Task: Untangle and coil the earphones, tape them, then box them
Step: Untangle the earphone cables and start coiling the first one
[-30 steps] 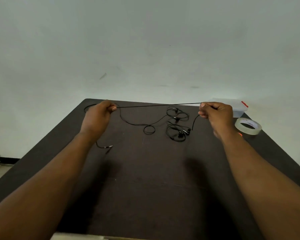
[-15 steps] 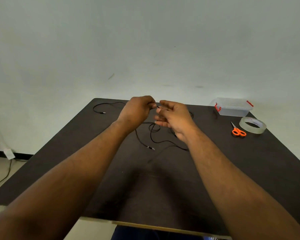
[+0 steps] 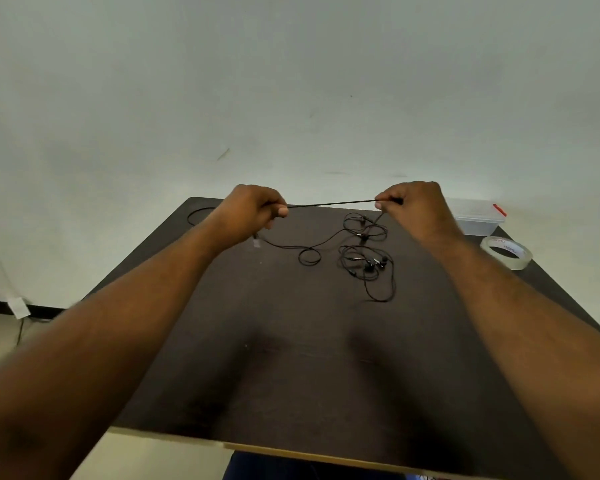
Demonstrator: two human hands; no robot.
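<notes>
Head view, the only 1: the left hand (image 3: 253,211) and the right hand (image 3: 413,206) are raised above the dark table (image 3: 291,358), each with fingers curled and pinching the black earphone cable (image 3: 331,203), which runs taut and straight between them. The rest of the earphones (image 3: 366,261) lies on the table below and between the hands: a loose tangle of overlapping loops with the earbuds near its middle, 1 small closed loop to its left, and a strand trailing off toward the far left corner.

The likely trouble is the tangle. Pulling the taut span harder could cinch the loops into a knot, since the cable drops from the right hand straight into the pile; the thin wire could also slip out of either pinch. The cable looks thin, limp and matte.

A clear plastic box (image 3: 475,220) with a red latch sits at the far right, with a roll of clear tape (image 3: 506,252) just in front of it.
</notes>
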